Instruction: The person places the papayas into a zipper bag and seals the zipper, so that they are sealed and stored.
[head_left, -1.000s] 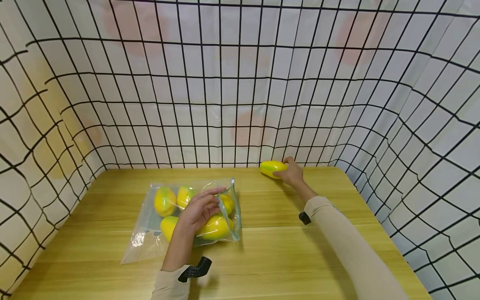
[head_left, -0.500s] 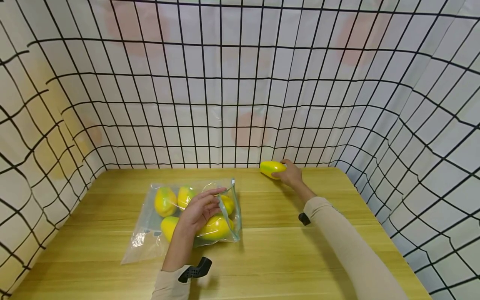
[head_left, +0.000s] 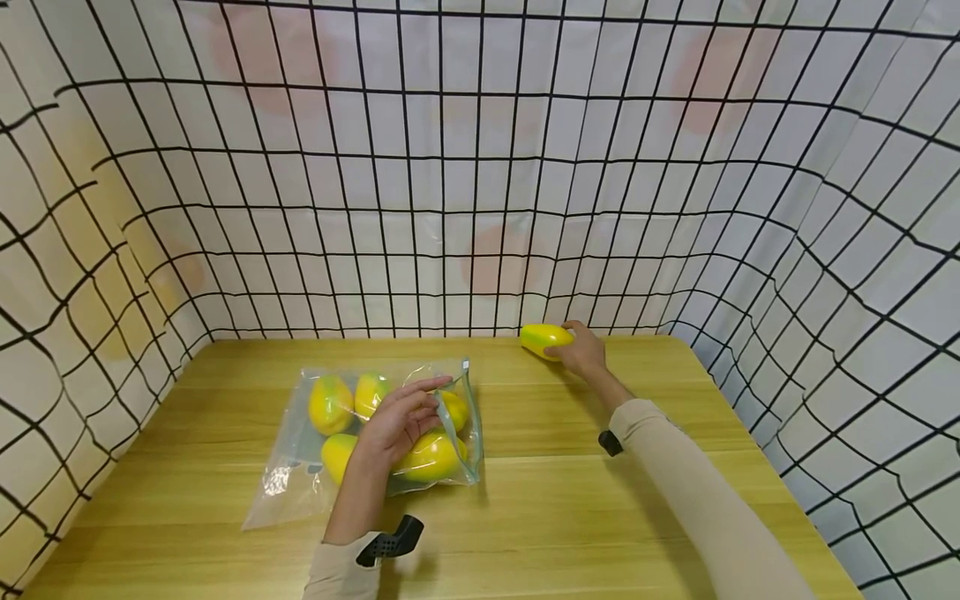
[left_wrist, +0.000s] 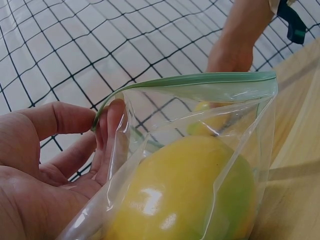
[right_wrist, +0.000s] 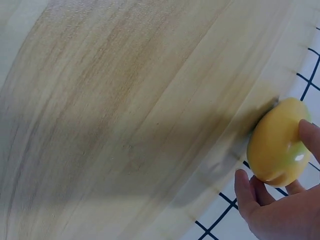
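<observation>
Across the head view, wood-grain table (head_left: 562, 517) walled by black grid (head_left: 442, 158) over white sheeting (head_left: 581, 50) patched with faded red and yellow; on it, clear bag (head_left: 285, 492) of yellow fruit (head_left: 330, 406), pinched at the mouth by left hand (head_left: 393, 425); at the table's back edge, loose fruit (head_left: 542, 338) gripped by right hand (head_left: 588, 348). From the left wrist, green-edged bag mouth, open. From the right wrist, broad shadow (right_wrist: 175, 145) across the table.

Five yellow-green fruits (head_left: 330, 406) show inside one clear bag (head_left: 279, 479) at left; one more fruit (head_left: 543, 338) lies far right, six altogether. There are two hands, one left hand (head_left: 392, 427) and one right hand (head_left: 587, 348), two sleeves (head_left: 686, 479), two black wrist devices (head_left: 390, 545), one wooden table (head_left: 555, 517) and three netted sides (head_left: 442, 156): left, far, right.
</observation>
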